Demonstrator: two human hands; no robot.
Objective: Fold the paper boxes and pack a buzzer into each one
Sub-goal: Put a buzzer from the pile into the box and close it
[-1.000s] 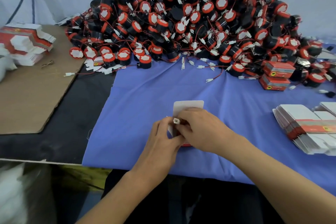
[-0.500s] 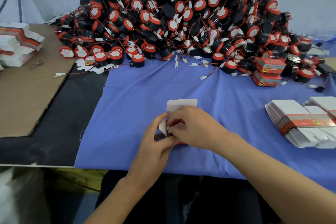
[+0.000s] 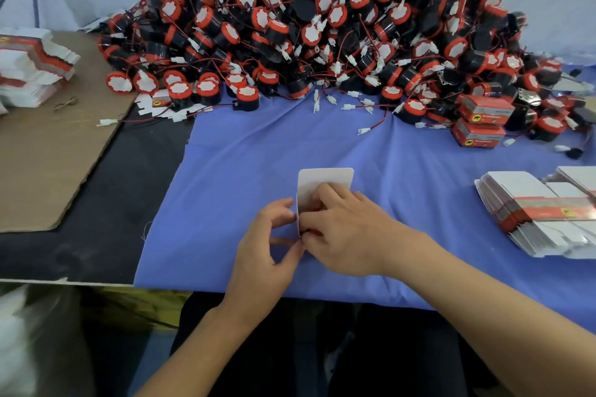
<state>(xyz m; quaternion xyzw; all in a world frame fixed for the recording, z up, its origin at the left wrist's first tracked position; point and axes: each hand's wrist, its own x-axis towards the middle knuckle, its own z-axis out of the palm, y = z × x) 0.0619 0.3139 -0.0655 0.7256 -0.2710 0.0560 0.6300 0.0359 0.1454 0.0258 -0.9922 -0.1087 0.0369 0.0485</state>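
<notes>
Two hands grip one paper box (image 3: pixel 303 203) on the blue cloth (image 3: pixel 258 155): left hand (image 3: pixel 267 245) pinches its edge from 8 o'clock, right hand (image 3: pixel 348 232) curls over it from 4 o'clock, white flap (image 3: pixel 325 177) pointing toward 12. Closed boxes (image 3: pixel 485 111) at 2 o'clock bear a yellow emblem; lettering unreadable.

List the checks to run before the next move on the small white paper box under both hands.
1. White paper box steadied: ok, left hand pinches its left edge.
2. Rounded top flap open: ok, it stands up behind the fingers.
3. Buzzer and wire fully inside: cannot tell, right hand covers the opening.
4. Heap of red-and-black buzzers stocked: ok.
5. Flat white-and-red box blanks at hand: ok, stacked to the right on the blue cloth.
</notes>
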